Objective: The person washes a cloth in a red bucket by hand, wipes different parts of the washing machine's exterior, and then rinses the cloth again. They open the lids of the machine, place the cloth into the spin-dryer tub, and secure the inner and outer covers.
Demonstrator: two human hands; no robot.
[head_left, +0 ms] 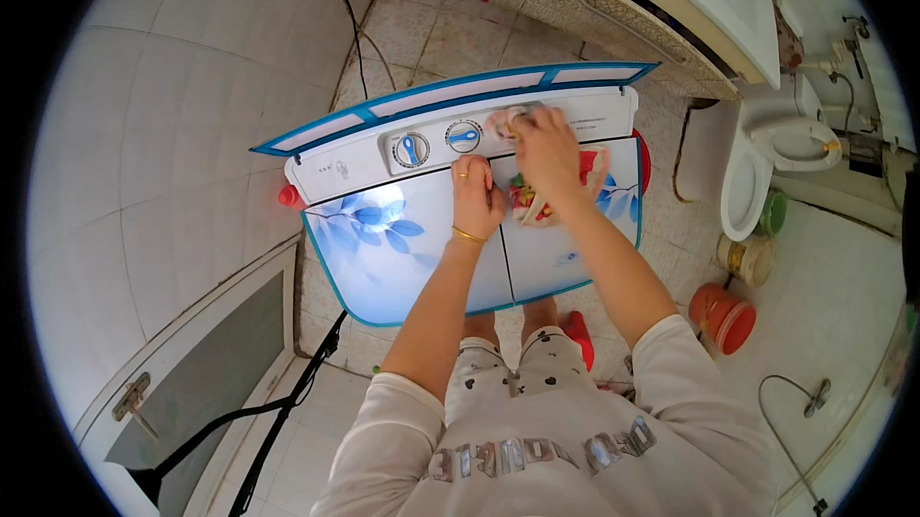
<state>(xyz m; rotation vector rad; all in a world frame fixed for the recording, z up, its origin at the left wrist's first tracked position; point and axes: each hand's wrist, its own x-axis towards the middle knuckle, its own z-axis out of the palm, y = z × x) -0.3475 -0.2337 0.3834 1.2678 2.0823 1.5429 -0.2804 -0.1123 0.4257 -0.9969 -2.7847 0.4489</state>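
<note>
A white short-sleeved shirt with silver lettering [575, 488] lies nearest, then the blue-trimmed white plastic washing machine [431, 263]. Wiping its panel [364, 160] seems underway; what remains is unclear. The right hand [546, 148] clamps a multicoloured patterned cloth [503, 122] at the machine's upper right (more fabric [522, 203] lies below). The left hand [476, 193], fingers curled together, seemingly empty, rests at the machine's upper middle.

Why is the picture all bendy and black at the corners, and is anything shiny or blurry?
Head view: the wide fisheye lens bends straight edges and leaves dark corners; white glare shines on the washing machine's left lid; the right hand and the cloth under it look a little blurred.
</note>
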